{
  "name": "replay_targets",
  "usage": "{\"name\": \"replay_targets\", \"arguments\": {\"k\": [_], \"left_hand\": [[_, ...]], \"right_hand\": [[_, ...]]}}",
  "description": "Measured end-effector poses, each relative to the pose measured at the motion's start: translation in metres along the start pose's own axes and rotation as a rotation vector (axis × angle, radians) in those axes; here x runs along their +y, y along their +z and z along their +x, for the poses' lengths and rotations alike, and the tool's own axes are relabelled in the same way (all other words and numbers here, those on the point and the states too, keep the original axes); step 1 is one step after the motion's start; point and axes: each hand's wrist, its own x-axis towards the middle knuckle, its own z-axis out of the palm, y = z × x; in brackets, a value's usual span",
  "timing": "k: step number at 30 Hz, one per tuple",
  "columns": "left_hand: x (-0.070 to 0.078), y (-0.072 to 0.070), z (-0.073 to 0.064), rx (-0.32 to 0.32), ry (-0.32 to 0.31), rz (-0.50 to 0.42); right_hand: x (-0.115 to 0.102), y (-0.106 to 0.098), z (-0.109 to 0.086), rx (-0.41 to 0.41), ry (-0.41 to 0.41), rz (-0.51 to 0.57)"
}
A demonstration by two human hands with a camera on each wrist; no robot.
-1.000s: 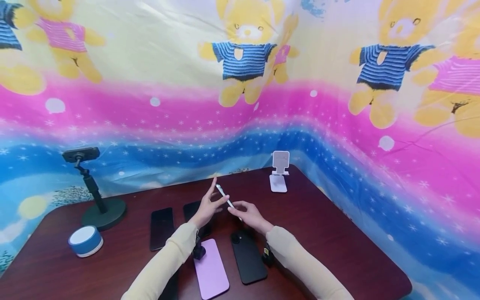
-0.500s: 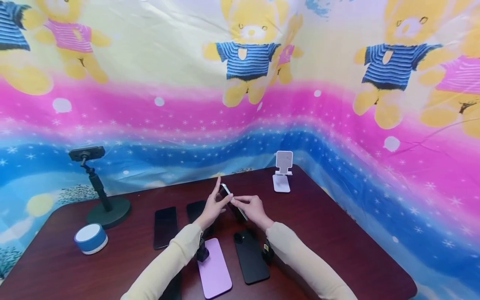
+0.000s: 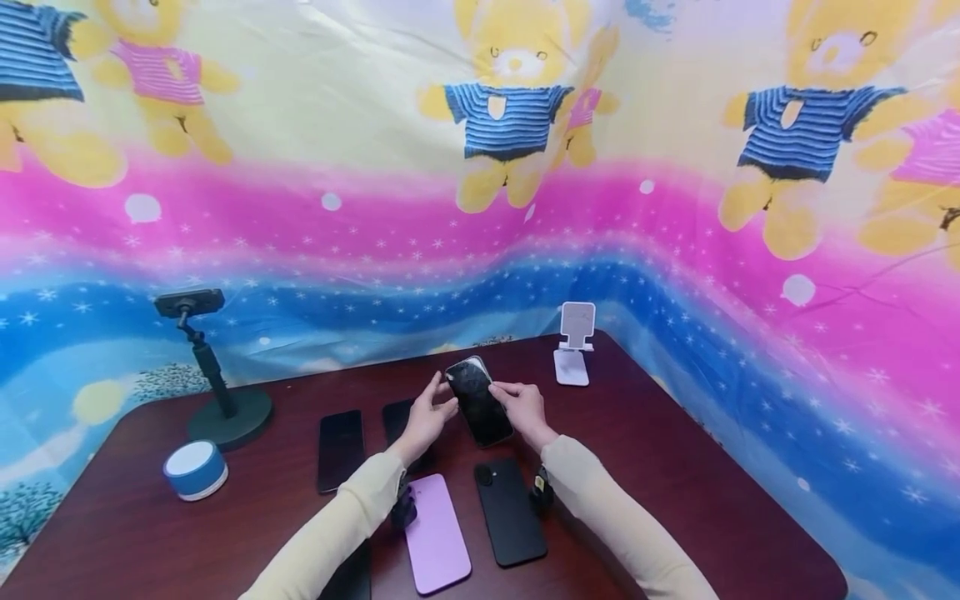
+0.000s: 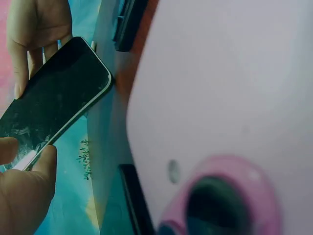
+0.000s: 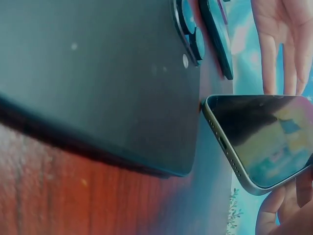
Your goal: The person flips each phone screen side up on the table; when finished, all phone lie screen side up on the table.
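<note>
A dark-screened phone is up above the table, tilted, its glossy screen facing the person. My right hand pinches its right edge near the top; in the right wrist view that hand's fingers bend round the lower edge. Along the opposite edge, my left hand touches the phone with fairly straight, spread fingers. The left wrist view shows the left thumb at the phone's rim and another fingertip over the screen. Below lie a pink phone, camera side up, and a black phone, also back up.
Two more dark phones, one left of the hands and one partly behind the left hand, lie on the brown table. A dark green stand, a blue-white round container and a white phone holder stand around. Printed cloth hangs behind.
The phone has turned from edge-on until its screen faces the person. My right hand has moved up along its edge. The head view has shifted slightly left.
</note>
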Motion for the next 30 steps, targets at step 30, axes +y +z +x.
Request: {"name": "replay_targets", "arguments": {"k": [30], "left_hand": [[-0.008, -0.0027, -0.0065, 0.244, 0.024, 0.211]], "right_hand": [[0.0052, 0.0089, -0.0079, -0.079, 0.072, -0.075]]}}
